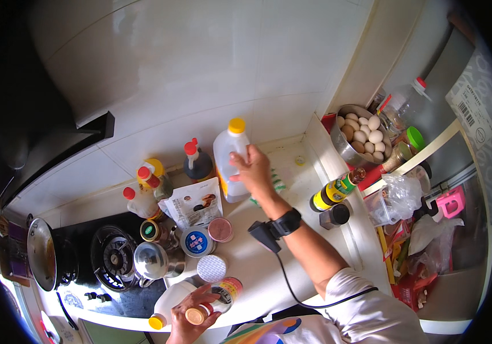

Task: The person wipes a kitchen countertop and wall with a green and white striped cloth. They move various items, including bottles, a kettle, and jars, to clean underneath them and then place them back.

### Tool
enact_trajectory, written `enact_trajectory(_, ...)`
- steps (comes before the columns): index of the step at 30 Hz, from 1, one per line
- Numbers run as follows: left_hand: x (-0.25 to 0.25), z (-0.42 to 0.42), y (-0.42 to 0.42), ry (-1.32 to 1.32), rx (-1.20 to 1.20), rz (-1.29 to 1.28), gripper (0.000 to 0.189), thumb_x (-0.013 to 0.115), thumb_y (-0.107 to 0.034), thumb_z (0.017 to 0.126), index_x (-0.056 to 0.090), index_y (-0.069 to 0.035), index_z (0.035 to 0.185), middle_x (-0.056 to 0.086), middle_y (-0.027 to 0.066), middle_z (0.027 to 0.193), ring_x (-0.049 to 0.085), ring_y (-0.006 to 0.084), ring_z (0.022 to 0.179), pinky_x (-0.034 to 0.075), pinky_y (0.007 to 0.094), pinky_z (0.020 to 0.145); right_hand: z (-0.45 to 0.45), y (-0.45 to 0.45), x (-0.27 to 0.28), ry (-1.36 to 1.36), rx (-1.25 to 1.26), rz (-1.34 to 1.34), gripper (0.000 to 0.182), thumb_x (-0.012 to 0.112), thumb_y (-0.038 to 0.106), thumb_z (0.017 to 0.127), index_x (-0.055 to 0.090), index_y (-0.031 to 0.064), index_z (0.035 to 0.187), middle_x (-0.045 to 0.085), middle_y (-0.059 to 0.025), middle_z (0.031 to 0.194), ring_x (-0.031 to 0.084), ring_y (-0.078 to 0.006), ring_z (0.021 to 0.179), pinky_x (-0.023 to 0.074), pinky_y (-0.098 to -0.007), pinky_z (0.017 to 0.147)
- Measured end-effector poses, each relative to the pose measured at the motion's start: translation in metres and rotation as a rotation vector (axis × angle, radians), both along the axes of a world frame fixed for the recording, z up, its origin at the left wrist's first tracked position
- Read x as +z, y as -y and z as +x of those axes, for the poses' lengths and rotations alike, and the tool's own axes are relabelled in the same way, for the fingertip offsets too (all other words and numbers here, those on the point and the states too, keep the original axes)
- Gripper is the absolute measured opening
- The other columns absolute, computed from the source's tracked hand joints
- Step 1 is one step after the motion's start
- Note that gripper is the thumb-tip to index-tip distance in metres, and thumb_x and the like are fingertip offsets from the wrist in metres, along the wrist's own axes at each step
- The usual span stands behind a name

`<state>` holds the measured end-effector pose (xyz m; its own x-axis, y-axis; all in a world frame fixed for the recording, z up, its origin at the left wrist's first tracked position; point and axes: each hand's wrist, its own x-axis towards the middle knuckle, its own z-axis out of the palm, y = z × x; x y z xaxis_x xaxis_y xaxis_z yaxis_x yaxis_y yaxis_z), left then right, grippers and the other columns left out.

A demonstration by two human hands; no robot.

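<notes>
My right hand (252, 172) grips a translucent plastic jug (225, 148) with a yellow cap, beside the tiled wall. Down at the counter's front edge, my left hand (190, 316) has its fingers around a clear jar (224, 296) with a tan lid and a colourful label. Close against that hand is a white plastic jug (172, 301), also yellow-capped and partly hidden by the fingers. Three round tubs sit just beyond: one with a blue lid (197, 242), one with a pinkish lid (220, 229) and one with a pale patterned lid (212, 268).
Red-capped bottles (140, 204), a dark sauce bottle (198, 163) and a white pouch (196, 202) line the wall. Left are a steel kettle (153, 261), gas burner (114, 258) and pan (41, 253). Right stand a yellow-labelled bottle (334, 191), a dark jar (335, 216) and a bowl of eggs (338, 144).
</notes>
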<state>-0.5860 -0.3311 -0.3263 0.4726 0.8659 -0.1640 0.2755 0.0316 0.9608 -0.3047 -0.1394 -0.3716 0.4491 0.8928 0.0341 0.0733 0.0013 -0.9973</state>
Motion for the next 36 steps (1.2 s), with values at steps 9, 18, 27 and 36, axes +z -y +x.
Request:
enact_trajectory(9, -0.010, -0.009, 0.004, 0.049, -0.003, -0.312, 0.056, 0.049, -0.047, 0.087, 0.050, -0.003, 0.121, 0.050, 0.0059, 0.122, 0.046, 0.0105, 0.099, 0.047, 0.0303, 0.085, -0.016, -0.020, -0.041, -0.069, -0.019, 0.118, 0.027, 0.062, 0.019, 0.085, 0.053, -0.0044, 0.096, 0.064, -0.0170, 0.085, 0.067, -0.0240, 0.069, 0.0579, -0.0321, 0.049)
enact_trajectory(18, -0.008, -0.004, -0.004, 0.153, -0.022, -0.471, 0.065, 0.046, -0.058, 0.086, 0.049, -0.003, 0.121, 0.048, 0.0102, 0.125, 0.045, 0.0183, 0.115, 0.045, 0.0401, 0.093, -0.012, -0.022, -0.059, -0.009, 0.132, 0.025, 0.028, 0.062, 0.020, 0.087, 0.052, -0.0017, 0.102, 0.063, -0.0085, 0.089, 0.062, -0.0123, 0.076, 0.0565, -0.0280, 0.052)
enact_trajectory(27, -0.031, -0.008, -0.001, -0.095, -0.179, -0.055, 0.043, 0.051, -0.033, 0.091, 0.049, -0.003, 0.121, 0.050, 0.0082, 0.121, 0.046, 0.0141, 0.109, 0.046, 0.0319, 0.088, 0.119, -0.010, -0.116, 0.915, -0.476, -0.014, 0.031, 0.063, 0.010, 0.077, 0.058, 0.0046, 0.106, 0.059, -0.0155, 0.103, 0.055, -0.0343, 0.097, 0.0444, -0.0420, 0.085)
enact_trajectory(36, -0.040, -0.010, 0.006, 0.064, -0.065, -0.425, 0.063, 0.057, -0.047, 0.084, 0.042, -0.007, 0.130, 0.046, 0.0063, 0.125, 0.045, 0.0134, 0.108, 0.044, 0.0342, 0.092, 0.201, -0.020, -0.193, 1.137, -0.411, -0.864, 0.025, 0.051, 0.014, 0.086, 0.058, 0.0129, 0.110, 0.052, -0.0101, 0.115, 0.049, -0.0330, 0.110, 0.0484, -0.0463, 0.084)
